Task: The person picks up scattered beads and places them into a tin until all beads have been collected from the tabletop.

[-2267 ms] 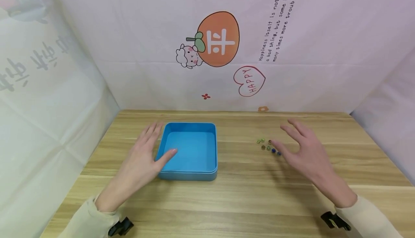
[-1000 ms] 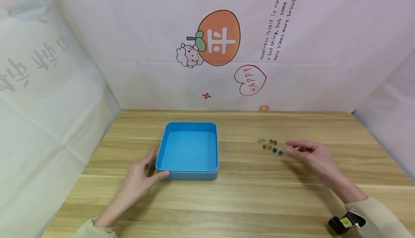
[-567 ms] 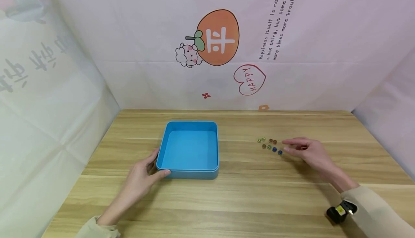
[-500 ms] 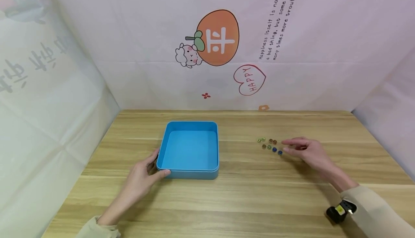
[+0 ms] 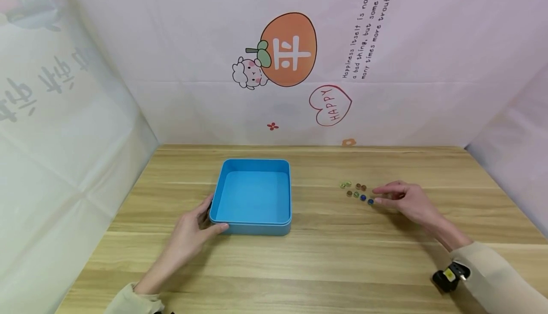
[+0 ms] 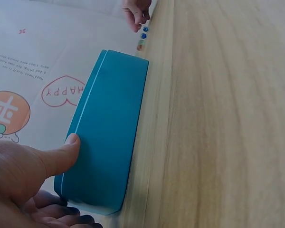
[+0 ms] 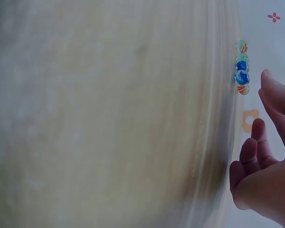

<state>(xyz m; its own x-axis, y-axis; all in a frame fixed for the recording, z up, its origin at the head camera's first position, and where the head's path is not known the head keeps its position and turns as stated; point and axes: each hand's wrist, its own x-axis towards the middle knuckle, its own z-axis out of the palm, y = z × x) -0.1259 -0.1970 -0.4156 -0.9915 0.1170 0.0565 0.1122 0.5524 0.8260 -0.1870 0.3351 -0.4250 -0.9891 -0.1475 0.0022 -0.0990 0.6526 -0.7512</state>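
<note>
1. White cloth (image 5: 68, 128) hangs at the left of the wooden table (image 5: 317, 261).
2. Next comes the left hand (image 5: 188, 230), holding the near left corner of the blue box (image 5: 257, 230), thumb on the front wall and fingers round the left side.
3. The box sits on the table left of centre, its open side up. Every marble I can make out lies outside it.
4. Well apart to the right, eight small glass marbles (image 5: 356, 194), green, brown and blue, lie in a loose cluster on the table.
5. Furthest right is the right hand (image 5: 406, 202), thumb and forefinger parted, with nothing held. Its fingertips are just beside the nearest blue marble; whether they touch, I cannot tell.
6. I judge the work barely begun: the box is held, but no marble is picked up yet, so all eight remain to be handled.
</note>
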